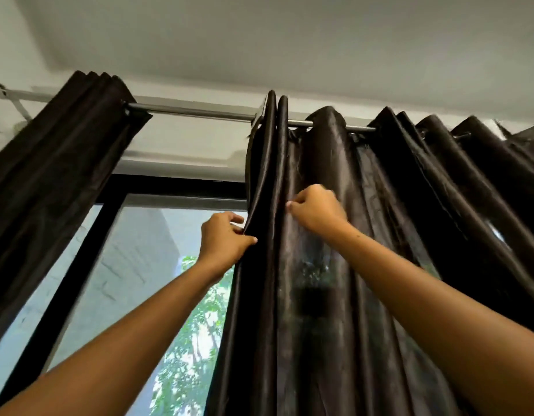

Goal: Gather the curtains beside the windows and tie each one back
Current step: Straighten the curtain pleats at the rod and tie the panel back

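A: Where is the curtain the person works on?
B: The right curtain (364,235) hangs from the rod (193,112), spread in folds across the right part of the window (133,265). The left curtain (58,175) is bunched at the rod's left end.
A: And the hands?
B: The left hand (222,238) pinches the right curtain's leading edge with curled fingers (237,220). The right hand (315,210), fingers clenched, grips a fold just beside it.

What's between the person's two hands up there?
In the head view, two shiny folds of the right curtain hang between the left hand and right hand.
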